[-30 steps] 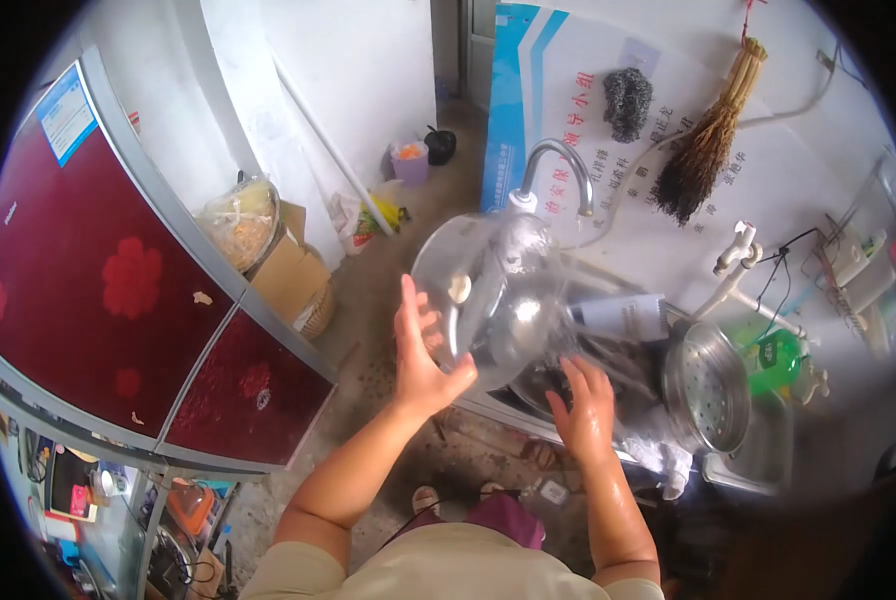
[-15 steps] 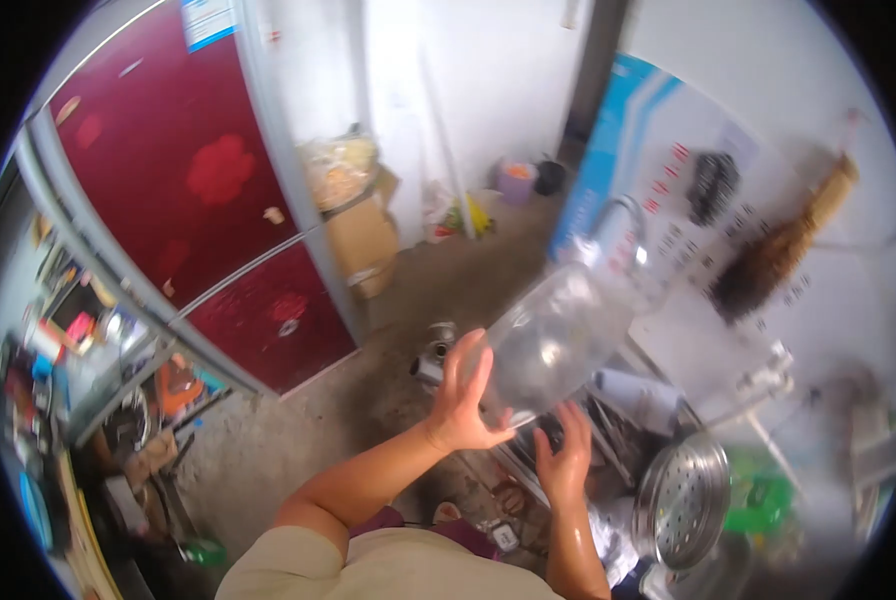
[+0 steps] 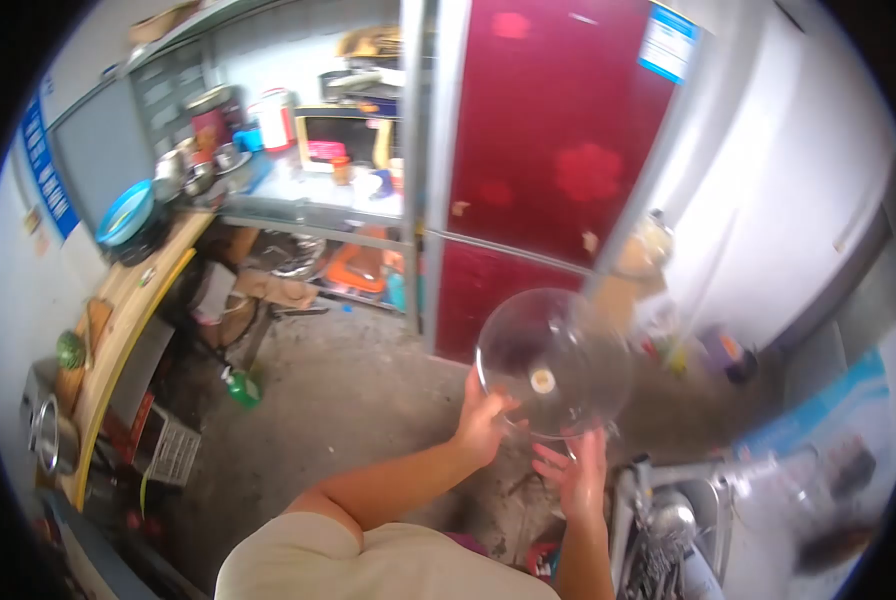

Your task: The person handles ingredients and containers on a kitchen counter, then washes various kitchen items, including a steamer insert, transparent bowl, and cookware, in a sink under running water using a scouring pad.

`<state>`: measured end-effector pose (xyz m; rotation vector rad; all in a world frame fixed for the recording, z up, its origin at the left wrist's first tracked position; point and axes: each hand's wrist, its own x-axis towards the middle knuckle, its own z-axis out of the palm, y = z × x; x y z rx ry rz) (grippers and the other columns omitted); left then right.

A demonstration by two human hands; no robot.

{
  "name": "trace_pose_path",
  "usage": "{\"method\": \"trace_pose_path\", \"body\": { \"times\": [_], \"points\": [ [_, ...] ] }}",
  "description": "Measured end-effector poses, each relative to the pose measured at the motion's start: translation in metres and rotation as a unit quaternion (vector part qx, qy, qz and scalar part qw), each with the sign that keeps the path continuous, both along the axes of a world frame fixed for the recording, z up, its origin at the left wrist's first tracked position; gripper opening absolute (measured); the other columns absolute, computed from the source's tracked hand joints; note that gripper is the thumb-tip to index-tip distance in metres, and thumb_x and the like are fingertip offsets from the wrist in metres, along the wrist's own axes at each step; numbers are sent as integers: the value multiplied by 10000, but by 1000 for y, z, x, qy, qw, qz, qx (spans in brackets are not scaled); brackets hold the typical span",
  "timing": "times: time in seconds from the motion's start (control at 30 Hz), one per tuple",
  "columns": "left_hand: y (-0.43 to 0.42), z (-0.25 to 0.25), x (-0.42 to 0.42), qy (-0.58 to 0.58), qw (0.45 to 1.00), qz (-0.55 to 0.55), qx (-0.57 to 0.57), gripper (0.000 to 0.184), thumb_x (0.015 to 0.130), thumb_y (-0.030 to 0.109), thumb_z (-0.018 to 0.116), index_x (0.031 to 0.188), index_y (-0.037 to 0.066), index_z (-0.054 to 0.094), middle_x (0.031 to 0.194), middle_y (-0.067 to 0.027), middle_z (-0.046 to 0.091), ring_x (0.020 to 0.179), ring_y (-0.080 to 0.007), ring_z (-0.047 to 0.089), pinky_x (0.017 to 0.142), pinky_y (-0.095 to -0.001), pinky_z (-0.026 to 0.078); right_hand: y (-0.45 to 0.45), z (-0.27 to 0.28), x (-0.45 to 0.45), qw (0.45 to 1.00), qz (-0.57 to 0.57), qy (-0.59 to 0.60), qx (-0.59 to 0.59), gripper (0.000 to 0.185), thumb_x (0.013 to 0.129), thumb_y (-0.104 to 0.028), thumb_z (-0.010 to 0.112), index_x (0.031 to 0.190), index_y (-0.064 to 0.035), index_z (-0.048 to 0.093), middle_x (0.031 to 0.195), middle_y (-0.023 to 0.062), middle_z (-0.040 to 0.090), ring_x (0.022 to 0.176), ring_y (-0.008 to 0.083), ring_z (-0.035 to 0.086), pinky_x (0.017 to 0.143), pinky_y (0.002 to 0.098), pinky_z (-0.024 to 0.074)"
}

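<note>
A clear, see-through round bowl (image 3: pixel 553 335) with a small pale round spot near its middle is up in front of me, tilted. My left hand (image 3: pixel 483 428) grips its lower left rim, thumb on the near side. At the lower right edge, my right hand (image 3: pixel 580 478) also holds the bowl, some of its fingers spread and the upper ones against the rim. Below and to the right of that hand is a metal sink (image 3: pixel 623 530), with a shiny round metal utensil (image 3: pixel 673 520) in it.
A red cabinet (image 3: pixel 558 130) stands ahead, with a cluttered shelf unit (image 3: pixel 313 195) to its left. Along the left wall runs a wooden counter (image 3: pixel 148 310) holding a blue basin (image 3: pixel 126 212). A green bottle (image 3: pixel 241 388) lies on the concrete floor (image 3: pixel 308 430).
My view has swung left from the sink area to the red cabinet and shelves. The clear bowl has come along in my hands, and its round opening now shows more fully.
</note>
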<state>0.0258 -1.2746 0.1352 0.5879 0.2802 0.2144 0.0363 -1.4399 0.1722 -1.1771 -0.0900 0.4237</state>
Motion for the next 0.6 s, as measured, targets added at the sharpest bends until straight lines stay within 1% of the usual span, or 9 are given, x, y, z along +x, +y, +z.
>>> {"method": "trace_pose_path", "body": {
  "times": [0.07, 0.13, 0.23, 0.27, 0.37, 0.4, 0.5, 0.53, 0.6],
  "points": [
    [61, -8, -20, 8, 999, 48, 9, 710, 739, 156, 553, 1313, 253, 146, 1165, -91, 307, 1085, -328, 371, 830, -594, 395, 69, -14, 7, 999, 32, 35, -5, 686, 891, -371, 456, 1373, -123, 35, 1272, 199, 280, 879, 371, 588, 667, 403, 534],
    [128, -11, -41, 1, 995, 93, 22, 714, 724, 173, 566, 1304, 249, 156, 1173, -91, 299, 1077, -339, 359, 840, -610, 377, 141, -30, 13, 993, 102, 60, -7, 652, 892, -384, 434, 1365, -110, 79, 1285, 226, 284, 860, 380, 589, 701, 417, 522],
    [229, -15, -77, 104, 987, 113, 46, 732, 712, 173, 569, 1306, 257, 148, 1206, -89, 289, 1077, -361, 352, 850, -622, 368, 251, -40, 11, 982, 177, 67, -6, 627, 891, -360, 435, 1352, -88, 108, 1308, 267, 231, 851, 394, 590, 712, 423, 521],
    [264, -18, -91, 116, 988, 89, 52, 942, 771, 145, 558, 1349, 306, -168, 1243, -134, 300, 1181, -378, 337, 825, -579, 422, 285, -43, 8, 978, 197, 66, -8, 622, 890, -344, 441, 1347, -80, 111, 1316, 280, 203, 851, 398, 590, 710, 423, 524],
    [337, -9, -128, 147, 978, 132, 69, 934, 777, 74, 531, 1345, 308, -173, 1226, -142, 317, 1099, -387, 424, 786, -539, 470, 377, -67, 2, 958, 272, 93, 11, 641, 883, -295, 473, 1340, -42, 102, 1334, 309, 123, 867, 411, 586, 721, 419, 524],
    [358, -13, -136, 147, 967, 186, 92, 912, 780, 22, 500, 1351, 299, -155, 1216, -144, 319, 1009, -401, 484, 773, -520, 490, 402, -73, -2, 952, 289, 102, 9, 651, 889, -267, 486, 1341, -11, 94, 1336, 308, 146, 895, 407, 581, 746, 411, 518],
    [416, -12, -162, 157, 958, 234, 48, 852, 772, 5, 496, 1361, 262, -63, 1209, -143, 321, 988, -396, 488, 756, -517, 502, 467, -79, -20, 947, 309, 85, -24, 628, 901, -283, 476, 1335, 8, 128, 1335, 285, 201, 910, 383, 582, 766, 401, 508],
    [432, -16, -166, 142, 955, 255, 58, 740, 763, 1, 494, 1335, 211, 75, 1218, -140, 318, 1012, -394, 467, 755, -527, 502, 483, -77, -22, 942, 329, 66, -26, 569, 906, -305, 470, 1308, 18, 228, 1296, 255, 316, 924, 345, 585, 768, 383, 503],
    [462, -25, -169, 139, 940, 308, 44, 673, 757, -2, 493, 1298, 190, 140, 1209, -135, 323, 1027, -392, 456, 754, -536, 501, 514, -83, -18, 933, 355, 59, -16, 501, 900, -304, 486, 1250, 16, 325, 1235, 218, 400, 895, 318, 598, 731, 358, 514]
  ]
}}
